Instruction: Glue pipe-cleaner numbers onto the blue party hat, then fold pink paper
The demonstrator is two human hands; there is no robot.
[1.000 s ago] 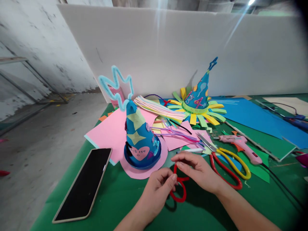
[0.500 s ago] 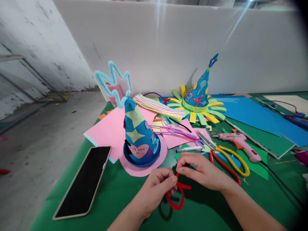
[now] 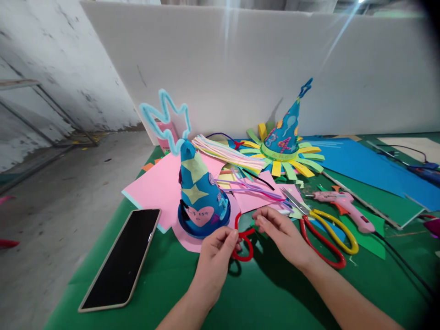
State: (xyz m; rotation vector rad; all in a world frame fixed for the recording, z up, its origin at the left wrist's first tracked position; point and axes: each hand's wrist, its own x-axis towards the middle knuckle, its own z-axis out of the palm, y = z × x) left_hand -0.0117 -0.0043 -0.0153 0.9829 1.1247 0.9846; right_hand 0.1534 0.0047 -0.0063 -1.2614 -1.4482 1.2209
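My left hand (image 3: pixel 215 256) pinches a red pipe cleaner (image 3: pixel 243 239) bent into a loop, held just above the green table (image 3: pixel 165 284). Its loose end rises beside the pink brim of the near blue cone hat (image 3: pixel 200 195), which has a light-blue pipe-cleaner star on top. My right hand (image 3: pixel 280 231) hovers just right of the red loop with its fingers loosely apart, not gripping anything. Red and yellow scissors (image 3: pixel 323 233) lie right of that hand.
A black phone (image 3: pixel 122 256) lies at the front left. Pink paper (image 3: pixel 154 188), a bundle of pipe cleaners (image 3: pixel 230 156), a second blue cone hat (image 3: pixel 287 133) on green and yellow strips, a pink glue gun (image 3: pixel 343 206) and blue sheets (image 3: pixel 360 165) fill the back. A white board (image 3: pixel 257 68) stands behind.
My left hand has carried the red pipe cleaner up and left toward the near hat's brim. My right hand has let go of it and drawn slightly away.
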